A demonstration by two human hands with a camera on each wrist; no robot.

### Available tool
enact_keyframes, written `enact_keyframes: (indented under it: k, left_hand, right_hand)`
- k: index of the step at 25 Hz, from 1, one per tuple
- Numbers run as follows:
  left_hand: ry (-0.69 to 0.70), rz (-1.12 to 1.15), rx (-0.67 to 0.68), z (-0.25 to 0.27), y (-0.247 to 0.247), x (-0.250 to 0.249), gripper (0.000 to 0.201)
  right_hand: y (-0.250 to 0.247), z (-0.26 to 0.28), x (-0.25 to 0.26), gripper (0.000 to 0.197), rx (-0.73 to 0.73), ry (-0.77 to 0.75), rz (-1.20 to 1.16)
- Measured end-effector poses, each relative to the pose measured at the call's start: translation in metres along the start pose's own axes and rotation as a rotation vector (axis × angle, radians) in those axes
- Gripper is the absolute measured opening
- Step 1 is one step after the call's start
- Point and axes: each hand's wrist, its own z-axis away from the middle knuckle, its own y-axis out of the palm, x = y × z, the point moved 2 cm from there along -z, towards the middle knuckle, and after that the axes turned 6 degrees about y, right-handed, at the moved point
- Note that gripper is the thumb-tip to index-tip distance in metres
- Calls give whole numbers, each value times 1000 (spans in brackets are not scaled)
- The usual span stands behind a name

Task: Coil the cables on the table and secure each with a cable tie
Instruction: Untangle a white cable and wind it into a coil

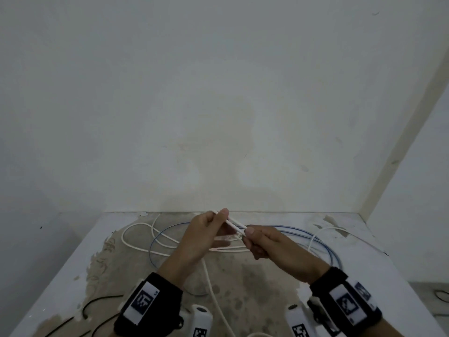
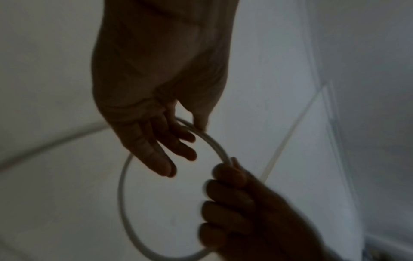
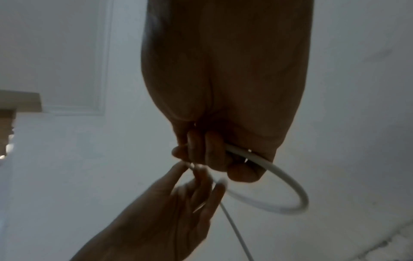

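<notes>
Head view, left grip: the left hand point(image 1: 206, 235) is raised above the desk point(image 1: 255, 288), thumb and fingers pinching the white cable point(image 1: 233, 223) near its far end.
Head view, right grip: the right hand point(image 1: 272, 244) is clenched round the same white cable, just beside the left hand; a short straight run spans the two.
Head view, cable location: the rest of the white cable hangs from the hands, trails toward the near edge, and lies in loose loops on the desk.
Head view, other cables: a blue cable point(image 1: 323, 242) lies uncoiled beneath the hands; a black cable point(image 1: 97, 302) lies at the near left. No cable tie can be made out.
Left wrist view: the picture is dim. The left hand point(image 2: 156, 106) holds the white cable point(image 2: 121, 185) between thumb and index finger, the other fingers extended; the right hand point(image 2: 241, 211) grasps it with curled fingers. One round loop hangs between them.
Right wrist view: the right hand point(image 3: 223, 106) has its fingers wrapped round the white cable point(image 3: 297, 190), which curves out in a loop; the left hand point(image 3: 178, 203) meets it at the fingertips.
Step in hand (judgement): first loop of the white cable being formed; coiling is at an early stage.
Next move (judgement): pass the loop into one grip, draw in more slack, and lay each turn to match. A tie must be located before securing.
</notes>
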Motion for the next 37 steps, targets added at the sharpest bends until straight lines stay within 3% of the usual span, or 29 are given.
enact_keyframes:
  k: [3,5,7,9,11,14,16,19,20,21,23,24,25,28,30,32,34,36,37]
  left_hand:
    - [124,-673,-23,3,-23,-4,62]
    - [291,-868,-20,2,-28,-8,55]
    - [342,-723,199,1,-21,-10,31]
    - [187,-414,474,10,-5,-14,34]
    - [6,-129,577,22,7,-19,43]
    - [-172,188,659,25,20,-21,37]
    - [-198,361,555,17,28,-23,33]
    - [-101,536,253,-3,34,-24,32]
    - [-79,601,180,-10,34,-25,33]
    - [-72,665,124,-18,31,-25,33]
    - [-90,773,61,-30,25,-24,34]
    - [-107,809,52,-32,23,-23,35]
    - [-119,832,49,-33,20,-22,36]
    - [-129,792,44,-31,-2,-23,32]
    - [-177,682,66,-30,-27,-30,21]
    - [-250,585,130,-25,-52,-38,19]
    - [-326,528,244,-18,-68,-44,13]
    - [-398,513,381,-9,-72,-45,9]
    - [-427,504,437,-6,-71,-43,11]
  right_hand:
    - [-19,4,4,41,138,57,10]
    - [-30,4,5,40,218,112,19]
    - [-39,-1,6,38,284,145,-37]
    - [-48,-7,10,36,311,151,-95]
    - [-55,-12,12,36,347,143,-143]
    - [-59,-19,8,35,340,142,-268]
    - [-56,-27,3,35,129,131,-338]
    - [-26,-23,-10,36,-482,151,-171]
    - [-11,-17,-19,41,-578,177,-165]
    - [7,-12,-27,49,-511,209,-183]
    - [48,-2,-38,60,-57,252,-290]
    - [60,3,-42,64,116,250,-377]
    - [65,8,-45,66,200,234,-484]
    - [52,28,-57,49,155,235,-609]
    - [30,42,-75,24,217,272,-357]
    - [2,54,-104,33,395,377,-33]
    - [-32,59,-135,36,475,561,144]
    - [-67,58,-153,39,397,732,207]
    - [-83,55,-156,36,263,815,110]
